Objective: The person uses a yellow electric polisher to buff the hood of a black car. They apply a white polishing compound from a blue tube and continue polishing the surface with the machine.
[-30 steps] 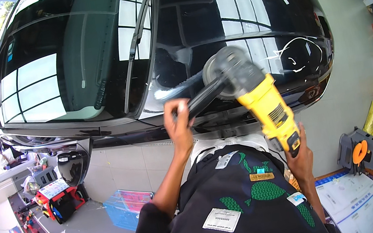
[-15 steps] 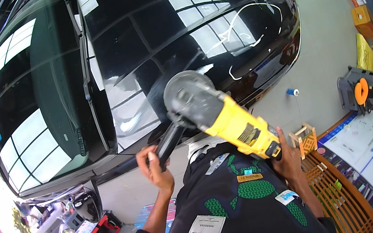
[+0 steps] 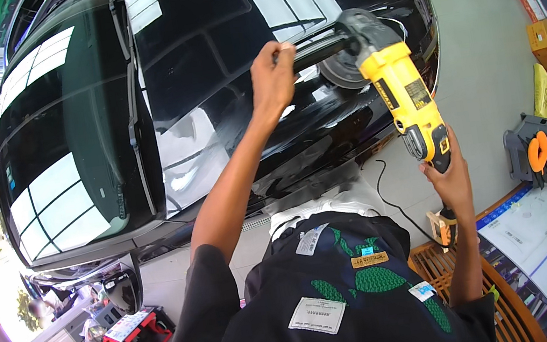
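A yellow and black car polisher (image 3: 402,84) is tilted over the front of a glossy black car hood (image 3: 198,48). Its round dark pad (image 3: 342,71) appears to rest on the paint, though I cannot be sure of full contact. My left hand (image 3: 273,75) is closed round the black side handle, which sticks out to the left of the head. Lower down, my right hand (image 3: 450,176) grips the rear end of the body. A curved white streak (image 3: 400,26) shows on the paint beyond the tool.
A black cord (image 3: 392,206) trails near my right side. Slatted wood (image 3: 502,306) and a white printed sheet (image 3: 541,237) lie at the lower right. Along the right stand a grey case with orange cable (image 3: 538,151) and boxes (image 3: 542,35). A red and black machine (image 3: 139,339) is lower left.
Both hands have carried the polisher away from me and to the right, toward the car's front end. Its body has swung more upright in view, and its pad now covers part of the white streaks.
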`<state>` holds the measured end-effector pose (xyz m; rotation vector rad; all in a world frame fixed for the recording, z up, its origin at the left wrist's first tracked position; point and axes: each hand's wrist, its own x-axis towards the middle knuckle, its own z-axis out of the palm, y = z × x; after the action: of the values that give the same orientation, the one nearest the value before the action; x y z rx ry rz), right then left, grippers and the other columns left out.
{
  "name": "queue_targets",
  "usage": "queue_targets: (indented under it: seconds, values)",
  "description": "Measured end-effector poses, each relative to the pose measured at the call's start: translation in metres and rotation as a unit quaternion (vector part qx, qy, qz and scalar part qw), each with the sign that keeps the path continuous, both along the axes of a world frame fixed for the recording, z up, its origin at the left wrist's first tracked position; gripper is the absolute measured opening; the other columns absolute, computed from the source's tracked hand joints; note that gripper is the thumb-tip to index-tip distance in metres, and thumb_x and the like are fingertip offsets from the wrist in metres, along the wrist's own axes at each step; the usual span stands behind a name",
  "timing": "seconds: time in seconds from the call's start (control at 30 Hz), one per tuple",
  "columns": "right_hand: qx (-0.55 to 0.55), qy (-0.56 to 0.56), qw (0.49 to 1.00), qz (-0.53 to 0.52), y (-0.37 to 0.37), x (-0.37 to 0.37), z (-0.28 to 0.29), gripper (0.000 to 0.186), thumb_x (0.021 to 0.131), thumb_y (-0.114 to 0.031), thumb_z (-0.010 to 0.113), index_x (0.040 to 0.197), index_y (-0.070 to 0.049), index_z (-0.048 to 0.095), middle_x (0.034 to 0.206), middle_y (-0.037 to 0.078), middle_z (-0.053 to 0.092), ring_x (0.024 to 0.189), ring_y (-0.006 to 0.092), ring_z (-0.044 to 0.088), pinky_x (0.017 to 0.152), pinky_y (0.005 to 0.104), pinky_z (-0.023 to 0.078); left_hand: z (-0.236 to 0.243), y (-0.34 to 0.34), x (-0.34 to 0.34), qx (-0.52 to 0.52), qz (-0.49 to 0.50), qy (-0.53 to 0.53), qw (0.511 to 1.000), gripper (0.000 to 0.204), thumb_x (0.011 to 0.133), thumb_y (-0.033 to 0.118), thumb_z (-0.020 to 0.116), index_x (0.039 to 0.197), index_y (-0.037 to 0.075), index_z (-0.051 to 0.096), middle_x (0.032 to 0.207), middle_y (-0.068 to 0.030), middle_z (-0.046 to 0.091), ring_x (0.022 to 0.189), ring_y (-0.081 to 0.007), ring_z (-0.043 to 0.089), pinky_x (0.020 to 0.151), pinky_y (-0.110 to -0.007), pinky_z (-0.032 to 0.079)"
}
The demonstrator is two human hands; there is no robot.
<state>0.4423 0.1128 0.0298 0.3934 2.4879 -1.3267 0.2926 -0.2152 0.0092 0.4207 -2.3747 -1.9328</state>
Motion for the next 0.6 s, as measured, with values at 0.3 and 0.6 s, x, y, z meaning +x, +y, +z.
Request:
queue_targets:
  seconds: [0.3,0.6]
  values:
    - [-0.112,-0.072,0.961,0.242,-0.109,0.049,0.012,0.099,0.075,-0.005,0.064,0.155,-0.009,0.006,0.125,0.028,0.059,0.113,0.035,0.062,0.1,0.038,0.045,0.048,-0.151,0.18,-0.09,0.178,0.002,0.98,0.025,0.098,0.03,0.056,0.088,0.008,0.065,0.075,0.0038,0.053,0.065,-0.0047,0.048,0.048,-0.02,0.039]
    - [-0.115,-0.129,0.937,0.303,-0.162,0.073,0.027,0.097,0.077,-0.001,0.062,0.156,-0.009,0.007,0.138,0.029,0.045,0.129,0.0393,0.049,0.107,0.0382,0.037,0.02,-0.202,0.261,-0.182,0.17,0.242,0.938,0.03,0.097,0.015,0.041,0.099,-0.008,0.061,0.114,-0.0212,0.063,0.1,-0.0238,0.062,0.095,-0.037,0.049]
